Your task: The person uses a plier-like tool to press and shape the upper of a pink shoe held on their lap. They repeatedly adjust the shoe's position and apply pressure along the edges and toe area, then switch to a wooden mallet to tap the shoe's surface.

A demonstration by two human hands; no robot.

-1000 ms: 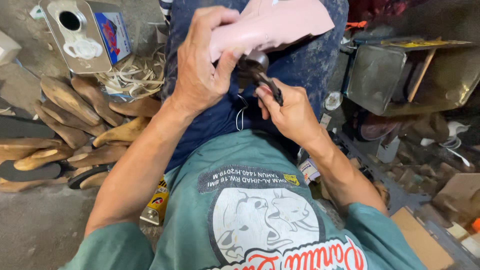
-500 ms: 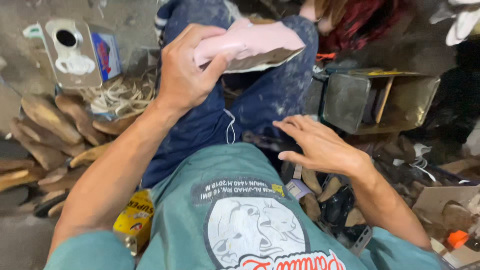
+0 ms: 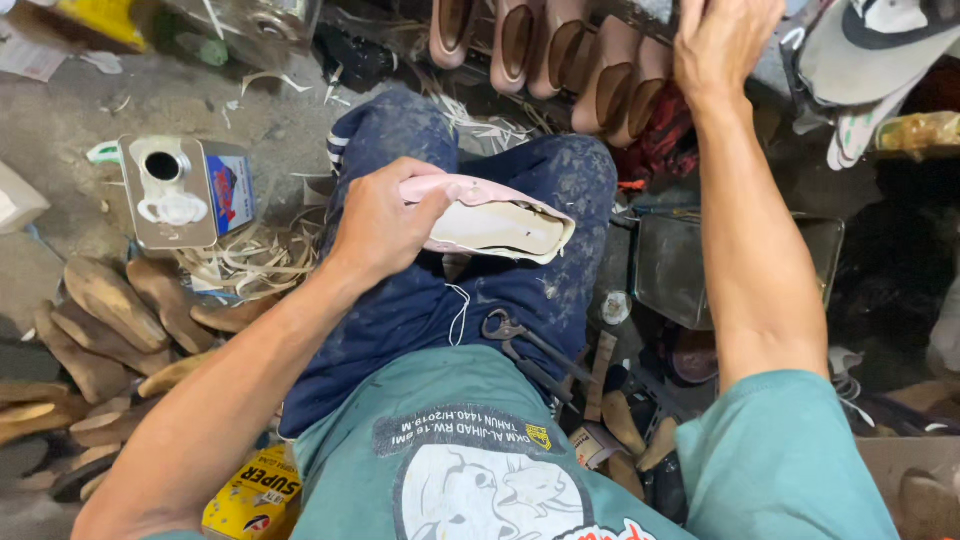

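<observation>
My left hand (image 3: 385, 222) grips a pink shoe (image 3: 495, 218) by its end, holding it sole-up over my lap in dark blue trousers (image 3: 420, 300). My right hand (image 3: 722, 40) reaches far forward to a row of pink and tan shoes (image 3: 560, 55) at the top of the view; its fingers run off the frame, so I cannot see whether it holds anything. A pair of pliers (image 3: 520, 345) lies on my lap below the shoe.
A metal can (image 3: 180, 190) stands on the floor at left, beside a heap of brown shoe soles (image 3: 110, 320) and pale trimmings (image 3: 245, 262). A metal box (image 3: 680, 270) sits at right. A yellow packet (image 3: 255, 490) lies by my left hip.
My right hand let go of the pliers, which now lie on my lap, and reached up and forward to the row of shoes. The left hand lowered the pink shoe a little.
</observation>
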